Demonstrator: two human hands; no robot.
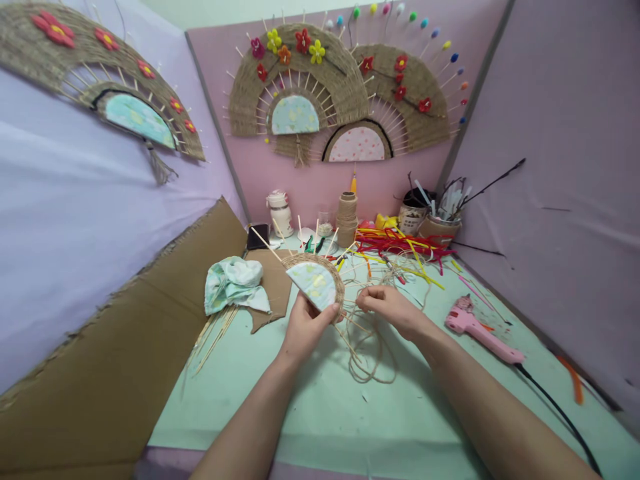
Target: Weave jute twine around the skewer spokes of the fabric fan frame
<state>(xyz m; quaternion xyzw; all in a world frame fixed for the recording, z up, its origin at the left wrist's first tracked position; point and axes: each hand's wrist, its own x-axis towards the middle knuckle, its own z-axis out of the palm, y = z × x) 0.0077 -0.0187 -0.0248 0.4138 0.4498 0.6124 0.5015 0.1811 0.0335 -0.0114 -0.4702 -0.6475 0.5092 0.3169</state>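
Note:
My left hand (306,325) grips a small half-round fan piece (315,280). It has a pale printed fabric centre, a band of woven jute twine round it and thin wooden sticks poking out. My right hand (387,305) is pinched on a strand of jute twine (367,353) just to the right of the piece. The loose twine lies in coils on the mint-green table (320,413) under both hands.
A pink glue gun (475,327) with a black cord lies at the right. Coloured pipe cleaners (400,243), a twine spool (347,215) and cups of sticks stand at the back. Crumpled fabric (234,281), skewers and cardboard (150,320) lie left. Finished fans hang on the walls.

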